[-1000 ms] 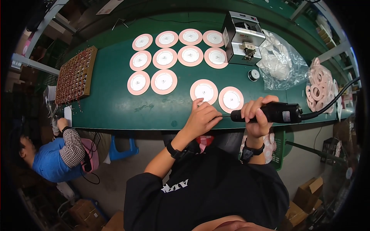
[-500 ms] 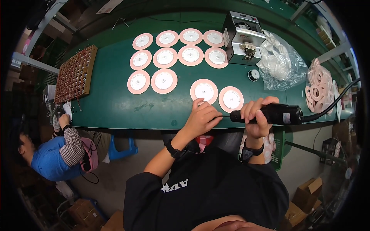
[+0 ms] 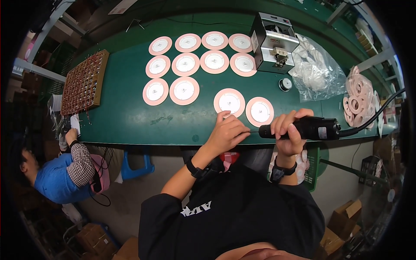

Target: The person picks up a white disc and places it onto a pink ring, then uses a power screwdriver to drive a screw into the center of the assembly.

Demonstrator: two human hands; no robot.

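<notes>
Right now my right hand [image 3: 288,125] is wrapped around a black power screwdriver [image 3: 320,128], held crosswise by the near edge of the table [image 3: 125,128], its long axis running left to right, the thin bit [image 3: 255,131] aimed at my left hand [image 3: 227,132]. Those left fingertips are drawn together at the bit's end; I cannot tell whether they pinch something small. Just beyond them lies a pink-rimmed disc [image 3: 229,102], nearer my left hand than my right
</notes>
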